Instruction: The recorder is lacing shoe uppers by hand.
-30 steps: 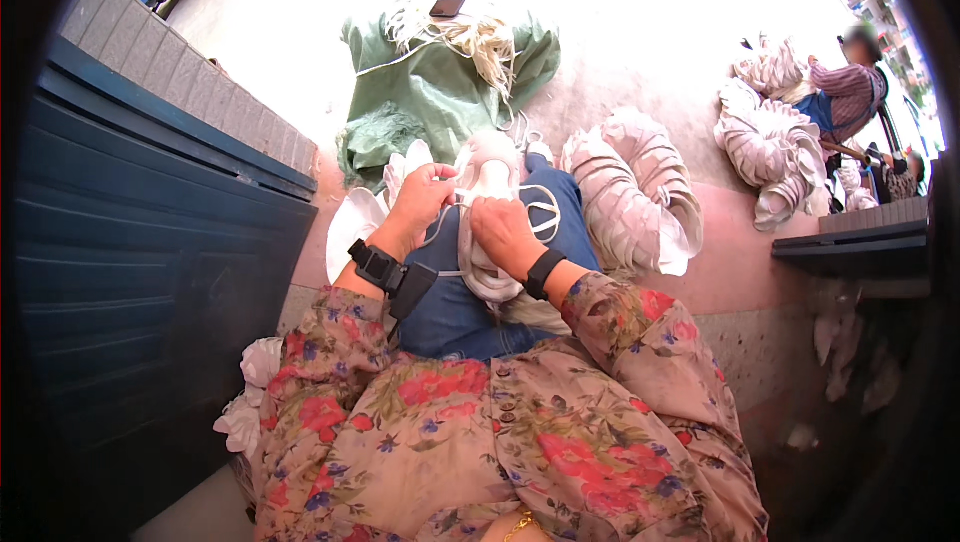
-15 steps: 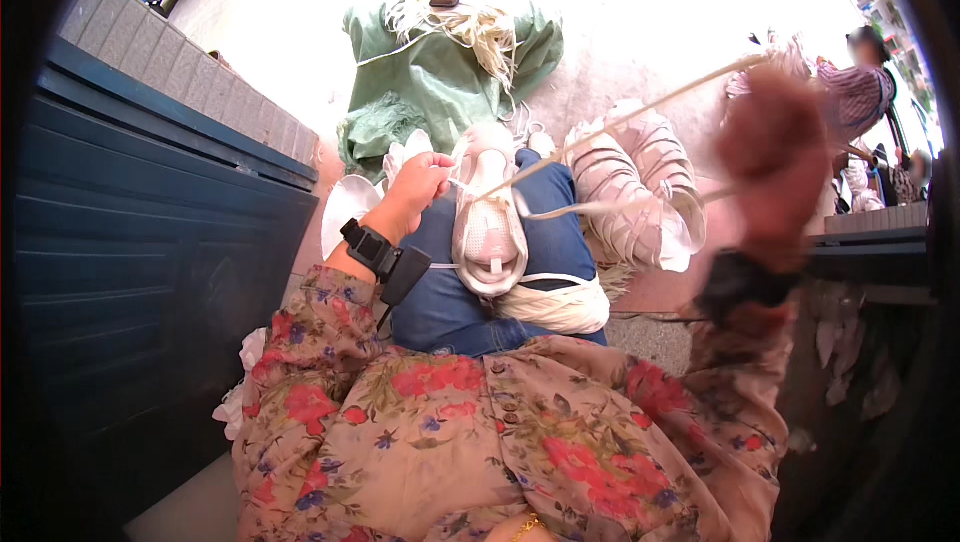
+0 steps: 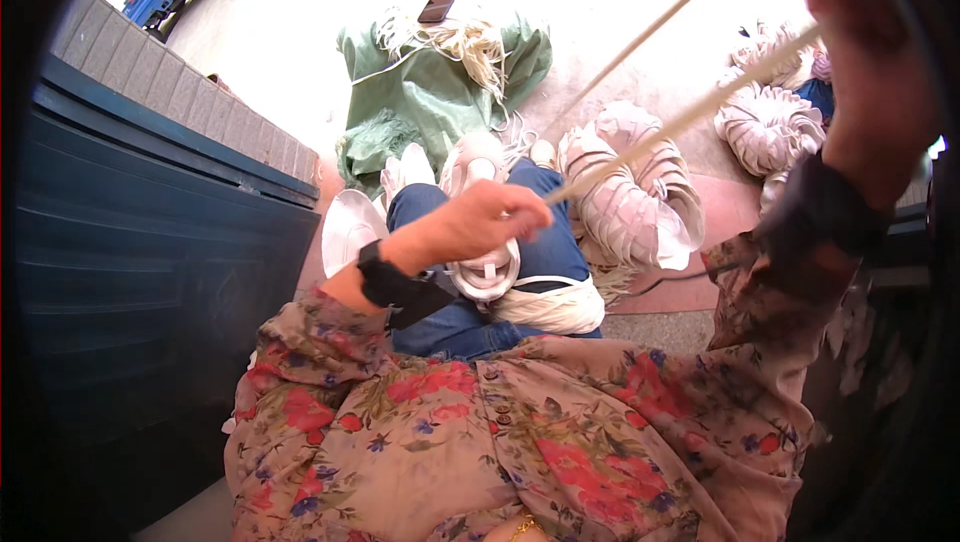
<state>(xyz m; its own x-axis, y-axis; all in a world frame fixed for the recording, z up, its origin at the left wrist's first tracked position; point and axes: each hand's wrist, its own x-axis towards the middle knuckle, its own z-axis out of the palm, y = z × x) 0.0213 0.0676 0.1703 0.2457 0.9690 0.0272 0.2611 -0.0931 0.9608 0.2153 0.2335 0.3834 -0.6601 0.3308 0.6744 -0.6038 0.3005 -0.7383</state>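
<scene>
"How does the white shoe [image 3: 490,274] lie?"
"On the lap [image 3: 562,254], long axis pointing straight ahead; the left hand [image 3: 480,224] hides its middle, and I can't tell that hand's grip."
"The pale lace [image 3: 683,121]?"
"It slants up rightward, taut, to the blurred right hand [image 3: 865,27], closed on it."
"Around them?"
"Dark blue panel [image 3: 160,272], green sack [image 3: 440,92], white stack [image 3: 598,182] behind the lace."

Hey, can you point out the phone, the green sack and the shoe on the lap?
Phone [image 3: 439,4]: head view, middle of its dark flat side.
Green sack [image 3: 455,92]: head view, on its smooth front.
Shoe [image 3: 486,287]: head view, at its heel end.
</scene>
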